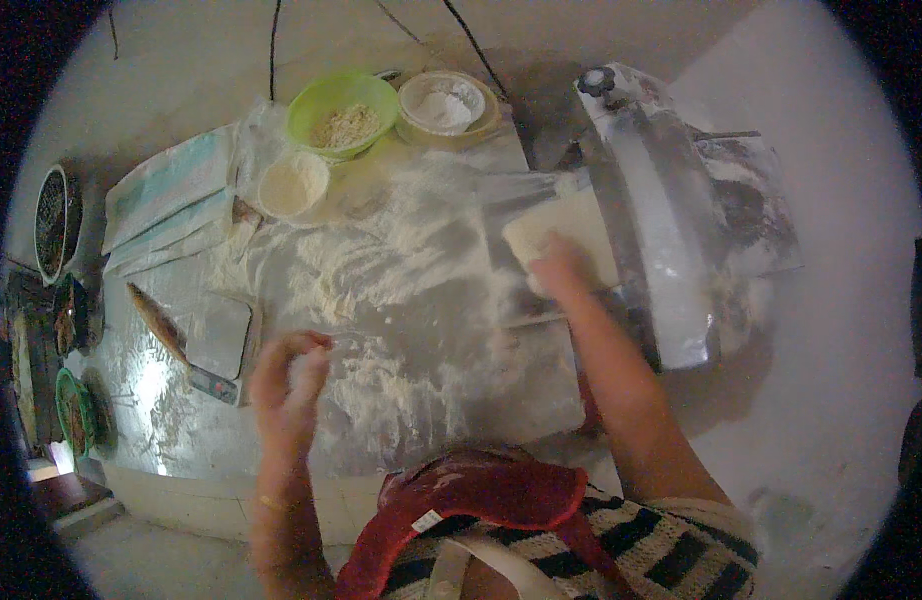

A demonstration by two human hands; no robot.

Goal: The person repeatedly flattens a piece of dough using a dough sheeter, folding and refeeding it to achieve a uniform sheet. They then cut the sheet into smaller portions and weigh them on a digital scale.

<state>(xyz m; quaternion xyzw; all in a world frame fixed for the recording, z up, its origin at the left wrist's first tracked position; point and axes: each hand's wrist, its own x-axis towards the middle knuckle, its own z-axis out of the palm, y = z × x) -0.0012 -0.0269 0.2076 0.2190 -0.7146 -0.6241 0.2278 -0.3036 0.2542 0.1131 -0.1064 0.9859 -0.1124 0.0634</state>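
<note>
A pale, flat sheet of dough [581, 225] lies at the right of the floury metal worktop [468, 405], beside a dough-rolling machine [667, 255]. My right hand [562, 266] reaches onto the dough and touches it near its left lower part. Motion blur hides whether its fingers grip the dough. Over the front left of the worktop is my left hand [292, 382], with curled fingers, a gap inside the curl and nothing visible in it. Loose flour [386, 247] is smeared across the metal between the hands.
A green bowl [299, 112] with crumbly contents, a bowl of white powder [442, 105] and a smaller bowl of pale flour [294, 186] stand at the back. To the left are a digital scale [219, 334], a wooden rolling pin [157, 321] and folded woven sacks [172, 199].
</note>
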